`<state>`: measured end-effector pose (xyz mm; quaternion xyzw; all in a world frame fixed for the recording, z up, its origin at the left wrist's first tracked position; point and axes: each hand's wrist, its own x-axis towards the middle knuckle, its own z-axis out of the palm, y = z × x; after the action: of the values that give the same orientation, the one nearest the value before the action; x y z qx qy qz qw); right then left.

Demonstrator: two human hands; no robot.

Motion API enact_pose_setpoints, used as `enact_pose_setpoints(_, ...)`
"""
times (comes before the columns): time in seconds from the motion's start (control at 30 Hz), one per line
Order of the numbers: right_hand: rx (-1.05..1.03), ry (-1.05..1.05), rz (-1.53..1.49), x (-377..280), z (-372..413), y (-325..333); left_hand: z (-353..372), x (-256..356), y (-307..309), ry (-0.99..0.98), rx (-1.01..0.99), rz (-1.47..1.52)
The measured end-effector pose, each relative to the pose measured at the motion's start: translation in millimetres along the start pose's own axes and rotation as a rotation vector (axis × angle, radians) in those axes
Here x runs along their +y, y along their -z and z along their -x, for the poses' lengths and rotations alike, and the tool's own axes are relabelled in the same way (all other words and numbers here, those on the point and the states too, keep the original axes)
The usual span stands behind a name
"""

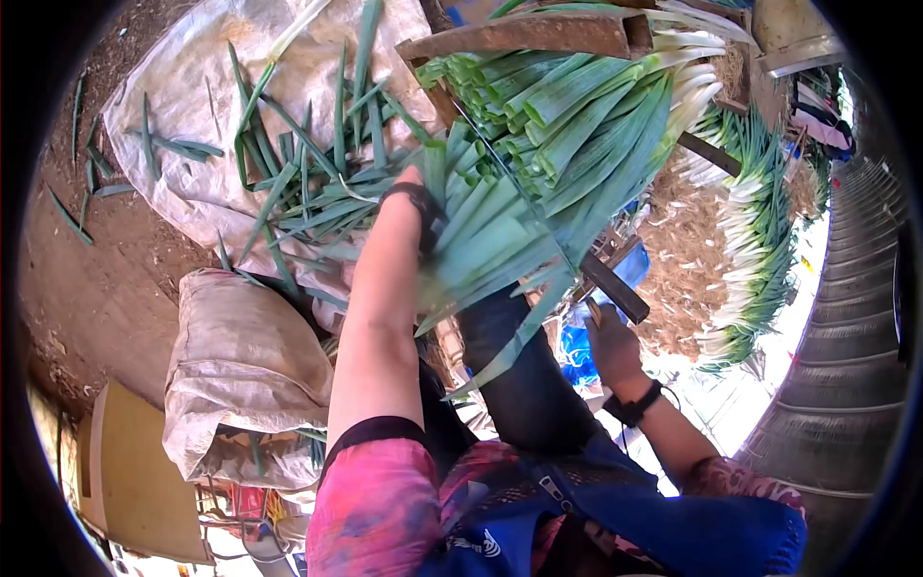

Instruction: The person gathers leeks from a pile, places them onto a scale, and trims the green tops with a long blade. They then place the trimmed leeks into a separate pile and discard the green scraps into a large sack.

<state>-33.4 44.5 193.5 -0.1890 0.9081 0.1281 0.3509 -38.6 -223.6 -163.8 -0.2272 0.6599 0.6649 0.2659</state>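
A thick bundle of leeks (pixel 586 125) lies in a rusty-brown frame (pixel 538 31), white ends to the right and green leaves to the left. A long thin knife blade (pixel 519 188) crosses the leaves on a slant. My right hand (pixel 615 351) is closed around the knife's handle below the frame's dark bar. My left hand (pixel 413 183), wearing a dark wristband, is in among the leek leaves (pixel 486 245) on the left of the blade and grips them; most of its fingers are hidden. These leaves are slightly blurred, and one long leaf hangs below.
Cut leaf pieces (pixel 303 159) are scattered over a whitish sheet (pixel 192 72) on the ground. A stuffed sack (pixel 245 356) stands at lower left. More leeks (pixel 745 250) lie in a row at right, roots inward. Corrugated metal (pixel 817 375) lines the far right.
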Motion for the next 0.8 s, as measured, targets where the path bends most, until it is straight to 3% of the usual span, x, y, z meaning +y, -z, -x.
enact_pose_setpoints(0.07, -0.055, 0.019, -0.037, 11.2, -17.1, -28.1, 2.0, -0.6, -2.8, 0.009, 0.01, 0.015)
enact_pose_setpoints(0.13, 0.146, 0.137, -0.092, 13.7, -45.6, -67.5, 4.6, -1.9, -4.1, 0.021, 0.026, 0.041)
enact_pose_setpoints(0.2, 0.152, 0.18, -0.104, 10.7, -67.9, -96.8, 7.6, -5.3, -7.9, 0.033, 0.055, 0.093)
enact_pose_setpoints(0.3, -0.078, 0.087, -0.461, 12.1, -113.4, -140.1, 19.1, -8.6, -27.2, 0.052, 0.157, 0.288)
enact_pose_setpoints(0.43, -0.373, -0.126, -1.56, 11.1, -146.3, -191.1, 45.1, -7.5, -74.5, 0.06, 0.314, 0.731)
enact_pose_setpoints(0.53, -0.582, -0.147, -2.133, 7.9, -151.2, -211.1, 56.3, -10.3, -74.9, 0.082, 0.328, 0.919)
enact_pose_setpoints(0.67, -0.828, -0.011, -2.484, -12.9, -155.4, -203.7, 96.3, -5.8, -71.4, 0.116, 0.361, 1.136)
enact_pose_setpoints(0.73, -0.956, 0.087, -2.566, -30.8, -152.1, -193.4, 119.7, 0.5, -64.4, 0.12, 0.387, 1.223)
enact_pose_setpoints(0.8, -1.022, 0.054, -2.577, -55.5, -133.6, -170.3, 146.9, 8.7, -55.3, 0.118, 0.418, 1.307)
